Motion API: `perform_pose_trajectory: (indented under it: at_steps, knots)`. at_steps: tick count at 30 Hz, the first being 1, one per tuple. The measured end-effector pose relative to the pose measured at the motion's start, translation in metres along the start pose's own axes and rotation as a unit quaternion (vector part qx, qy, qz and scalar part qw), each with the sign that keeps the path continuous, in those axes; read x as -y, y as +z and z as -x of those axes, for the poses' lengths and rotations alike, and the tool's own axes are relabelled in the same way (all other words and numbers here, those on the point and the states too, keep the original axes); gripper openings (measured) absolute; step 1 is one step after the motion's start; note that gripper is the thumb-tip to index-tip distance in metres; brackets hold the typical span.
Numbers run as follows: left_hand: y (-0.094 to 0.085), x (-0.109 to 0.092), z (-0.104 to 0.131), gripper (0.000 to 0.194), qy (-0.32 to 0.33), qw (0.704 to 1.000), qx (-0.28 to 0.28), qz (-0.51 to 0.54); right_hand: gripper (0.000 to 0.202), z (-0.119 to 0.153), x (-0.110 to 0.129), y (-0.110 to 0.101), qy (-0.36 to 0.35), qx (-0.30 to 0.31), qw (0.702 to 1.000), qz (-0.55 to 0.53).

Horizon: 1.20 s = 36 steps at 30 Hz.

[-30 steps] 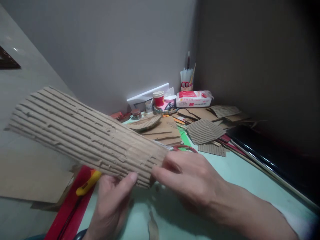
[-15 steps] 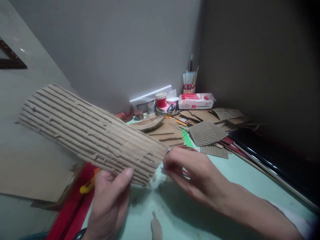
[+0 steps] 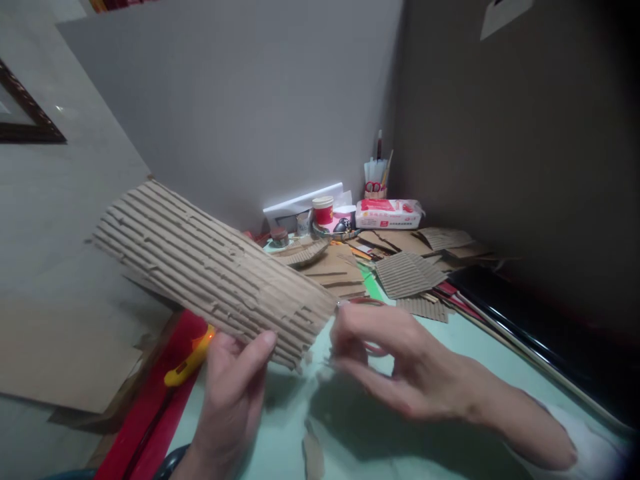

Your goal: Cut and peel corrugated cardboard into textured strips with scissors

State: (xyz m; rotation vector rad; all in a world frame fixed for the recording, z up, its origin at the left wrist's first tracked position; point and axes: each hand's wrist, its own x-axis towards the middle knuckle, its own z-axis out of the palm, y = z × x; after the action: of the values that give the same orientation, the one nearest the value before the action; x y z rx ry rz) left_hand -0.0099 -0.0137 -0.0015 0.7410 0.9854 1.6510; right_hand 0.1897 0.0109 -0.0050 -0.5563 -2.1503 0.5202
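My left hand (image 3: 237, 380) grips a long strip of corrugated cardboard (image 3: 215, 267) by its lower edge, thumb on top. The strip is tilted up to the left, its bare ridges facing me, torn in places. My right hand (image 3: 385, 353) is at the strip's right end with fingers curled in a pinch; what they hold, if anything, is too small or blurred to name. A small shiny spot shows at its fingertips. Behind that hand, partly hidden, is a thin red loop (image 3: 376, 349). Below lies a small torn cardboard scrap (image 3: 313, 453).
A yellow utility knife (image 3: 187, 363) lies on a red surface at left. Corrugated pieces (image 3: 407, 273) are piled at the back right, beside a glossy black object (image 3: 530, 327). Behind stand a red paper cup (image 3: 323, 212), a tissue pack (image 3: 389, 215) and a holder with red-handled scissors (image 3: 375, 188).
The cardboard strip's far left end has shifted right and slightly down in view. My camera view has moved a little. Both hands keep their places at the strip.
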Motion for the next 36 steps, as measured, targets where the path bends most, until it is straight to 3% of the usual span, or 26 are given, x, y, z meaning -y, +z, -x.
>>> perform_pose_trajectory:
  at_steps: [2,5,9,13,19,25,28,30,33,36]
  knots:
    - [-0.001,0.001,0.002,0.02,0.003,1.0,0.009,-0.009,0.014,0.004,0.0,0.004,-0.049,-0.011,0.998,0.035]
    - [-0.004,0.004,0.003,0.013,0.004,0.999,0.032,-0.026,0.037,0.008,-0.005,0.009,-0.083,-0.028,0.988,0.124]
    - [-0.004,0.006,0.004,0.014,-0.011,1.0,0.009,-0.025,0.026,0.007,-0.008,0.009,-0.081,-0.025,0.978,0.192]
    - [-0.002,0.006,0.005,0.017,-0.022,1.0,-0.007,-0.02,0.031,0.007,-0.005,0.008,-0.085,-0.014,0.976,0.2]
    - [-0.012,0.007,-0.004,0.016,-0.009,0.996,0.058,-0.068,0.029,0.009,-0.011,0.013,-0.061,0.012,0.983,0.172]
    - [-0.018,0.003,-0.008,0.018,0.033,0.997,0.029,-0.063,0.029,0.011,-0.021,0.014,-0.07,0.001,0.981,0.178]
    - [-0.015,0.001,-0.013,0.022,0.042,0.998,0.031,-0.045,0.024,0.013,-0.029,0.012,-0.051,-0.01,0.982,0.183]
    - [-0.013,0.0,-0.02,0.029,0.061,0.998,0.004,-0.011,0.022,0.012,-0.036,0.012,-0.024,-0.01,0.982,0.186]
    - [-0.014,-0.001,-0.033,0.027,0.097,0.995,-0.019,0.011,0.03,0.01,-0.042,0.014,0.018,0.029,0.985,0.171]
    - [-0.02,0.003,-0.046,0.022,0.124,0.992,-0.019,0.026,0.039,0.013,-0.046,0.023,0.047,0.107,0.982,0.146]
